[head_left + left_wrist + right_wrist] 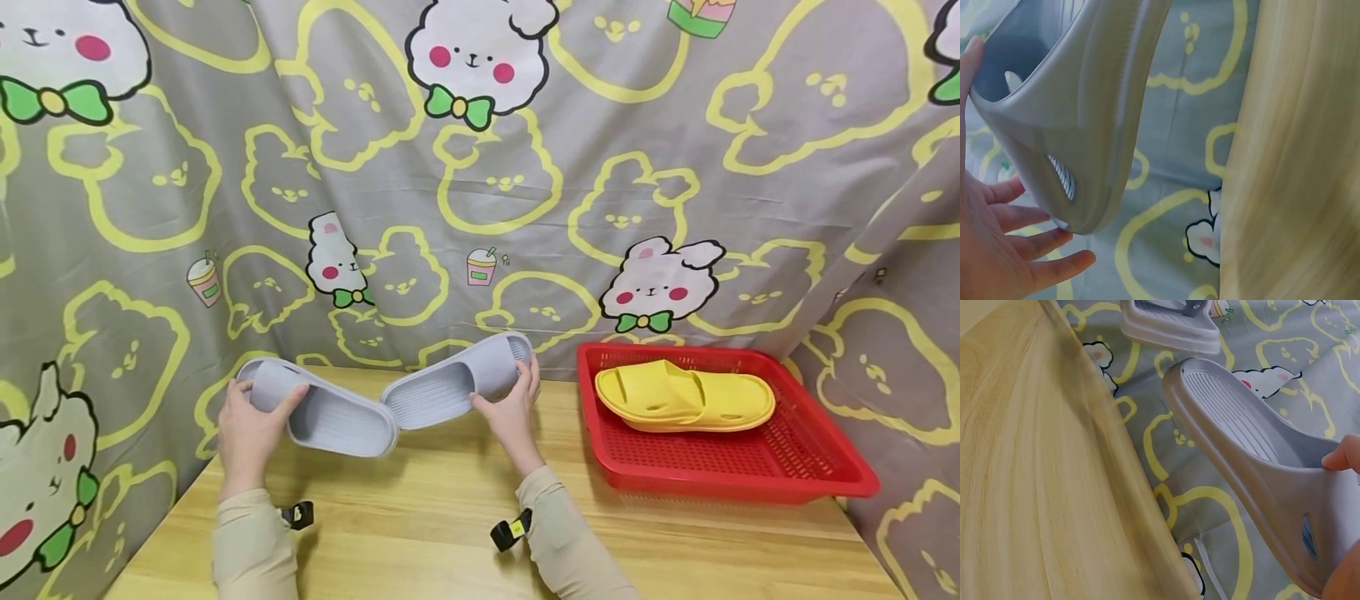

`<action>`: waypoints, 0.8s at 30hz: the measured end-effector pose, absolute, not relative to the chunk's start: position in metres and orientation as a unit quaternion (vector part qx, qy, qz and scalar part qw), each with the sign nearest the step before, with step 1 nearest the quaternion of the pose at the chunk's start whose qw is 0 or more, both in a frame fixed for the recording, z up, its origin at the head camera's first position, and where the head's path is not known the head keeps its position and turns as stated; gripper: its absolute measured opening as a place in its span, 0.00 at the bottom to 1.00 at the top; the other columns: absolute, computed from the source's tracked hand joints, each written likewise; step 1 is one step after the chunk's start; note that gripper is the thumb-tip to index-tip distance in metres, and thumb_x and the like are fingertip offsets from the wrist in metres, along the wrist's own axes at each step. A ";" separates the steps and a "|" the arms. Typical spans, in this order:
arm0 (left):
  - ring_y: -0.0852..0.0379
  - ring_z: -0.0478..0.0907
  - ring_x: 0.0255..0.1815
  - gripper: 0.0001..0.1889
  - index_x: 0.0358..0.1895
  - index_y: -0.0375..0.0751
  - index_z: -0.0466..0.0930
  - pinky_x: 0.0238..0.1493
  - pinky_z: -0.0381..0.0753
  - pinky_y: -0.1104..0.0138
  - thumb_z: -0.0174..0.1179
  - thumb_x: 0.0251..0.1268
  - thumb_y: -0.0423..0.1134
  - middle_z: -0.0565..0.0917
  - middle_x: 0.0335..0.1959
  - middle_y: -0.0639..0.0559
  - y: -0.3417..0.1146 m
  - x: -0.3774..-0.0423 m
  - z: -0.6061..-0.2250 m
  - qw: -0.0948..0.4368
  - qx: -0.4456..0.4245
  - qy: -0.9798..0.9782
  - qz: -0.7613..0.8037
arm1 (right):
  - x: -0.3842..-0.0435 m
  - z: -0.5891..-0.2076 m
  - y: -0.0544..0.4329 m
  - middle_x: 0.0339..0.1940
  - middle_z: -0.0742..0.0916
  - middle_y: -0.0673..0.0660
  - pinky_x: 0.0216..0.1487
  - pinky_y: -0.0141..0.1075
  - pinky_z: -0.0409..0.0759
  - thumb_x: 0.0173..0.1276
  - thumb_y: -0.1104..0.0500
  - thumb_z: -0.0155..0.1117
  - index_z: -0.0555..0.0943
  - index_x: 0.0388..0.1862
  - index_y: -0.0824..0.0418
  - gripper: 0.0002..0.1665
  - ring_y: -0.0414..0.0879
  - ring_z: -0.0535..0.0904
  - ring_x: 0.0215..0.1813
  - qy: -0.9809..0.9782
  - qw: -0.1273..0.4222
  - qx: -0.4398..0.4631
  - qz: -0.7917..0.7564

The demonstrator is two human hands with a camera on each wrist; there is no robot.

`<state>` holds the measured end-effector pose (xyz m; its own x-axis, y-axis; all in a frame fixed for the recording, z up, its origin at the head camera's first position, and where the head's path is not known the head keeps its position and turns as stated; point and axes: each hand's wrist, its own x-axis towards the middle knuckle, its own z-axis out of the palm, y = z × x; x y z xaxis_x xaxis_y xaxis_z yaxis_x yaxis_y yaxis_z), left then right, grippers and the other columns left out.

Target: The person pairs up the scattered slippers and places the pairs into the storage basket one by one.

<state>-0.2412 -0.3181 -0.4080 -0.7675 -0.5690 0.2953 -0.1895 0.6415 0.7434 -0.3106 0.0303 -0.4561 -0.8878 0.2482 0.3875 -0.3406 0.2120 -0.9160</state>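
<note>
Two grey slippers are held over the table, one in each hand, with their heel ends meeting in the middle of the head view. My left hand (251, 425) grips the left grey slipper (341, 421) by its strap end, thumb on the strap's opening edge and fingers round the toe. In the left wrist view that slipper's side (1110, 112) shows a slot cut in the strap. My right hand (513, 408) pinches the strap of the right grey slipper (431, 393), thumb at the opening. Its ribbed insole (1229, 406) faces up in the right wrist view.
A red plastic basket (615, 471) stands on the right of the wooden table (420, 533), with a pair of yellow slippers (686, 396) inside. A patterned grey curtain (480, 200) hangs behind the table and along both sides.
</note>
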 end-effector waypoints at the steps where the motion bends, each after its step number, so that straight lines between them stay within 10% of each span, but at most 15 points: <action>1: 0.28 0.57 0.73 0.51 0.70 0.36 0.60 0.65 0.62 0.37 0.66 0.50 0.67 0.50 0.79 0.36 -0.316 -0.242 -0.408 0.270 0.219 -0.864 -0.366 | -0.310 -0.455 0.030 0.80 0.50 0.59 0.72 0.56 0.59 0.40 0.62 0.78 0.60 0.66 0.65 0.54 0.59 0.46 0.78 -0.741 0.237 0.031 0.627; 24: 0.38 0.42 0.80 0.53 0.61 0.33 0.60 0.78 0.50 0.48 0.72 0.39 0.69 0.43 0.80 0.37 -0.257 -0.265 -0.408 0.394 0.244 -0.779 -0.423 | -0.299 -0.455 0.013 0.80 0.47 0.63 0.75 0.53 0.54 0.39 0.67 0.78 0.59 0.65 0.68 0.54 0.59 0.45 0.78 -0.705 0.332 0.039 0.625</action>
